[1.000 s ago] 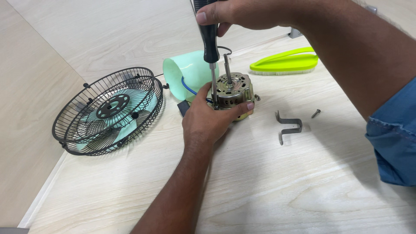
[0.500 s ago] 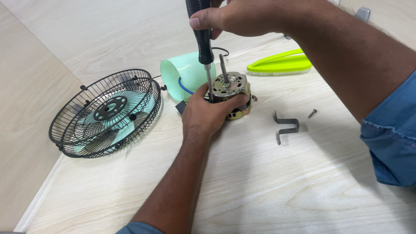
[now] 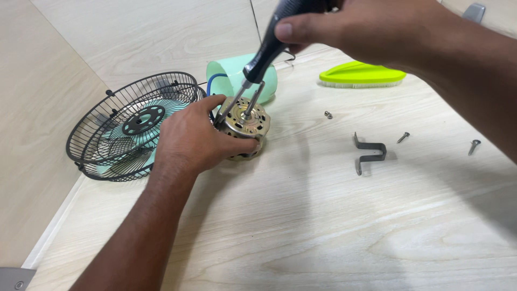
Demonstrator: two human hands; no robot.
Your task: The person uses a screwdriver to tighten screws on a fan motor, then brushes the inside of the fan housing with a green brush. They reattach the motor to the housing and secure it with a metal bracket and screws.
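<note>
The left hand (image 3: 188, 137) wraps the motor (image 3: 245, 126) from its nine o'clock side, fingers closed around the casing and pinning it to the bench (image 3: 323, 231). The right hand (image 3: 366, 27), at twelve o'clock above it, has a closed grip on the black handle of a screwdriver (image 3: 258, 62), whose shaft slants down to the motor's top face, close beside the upright spindle.

The driver stands tilted rather than square to the face, so the tip could well skip out of its seat and slide towards the left thumb, or scar the casing. The motor rests on a rounded body, so a hard twist might roll it out of the left hand's hold.

At three o'clock of the motor lie loose screws (image 3: 403, 137) and a bent bracket (image 3: 370, 152); a sweeping forearm could scatter them. A fan guard (image 3: 129, 126) sits at nine o'clock, a green housing (image 3: 242, 78) just behind the motor, a yellow-green brush (image 3: 361, 74) at one o'clock.
</note>
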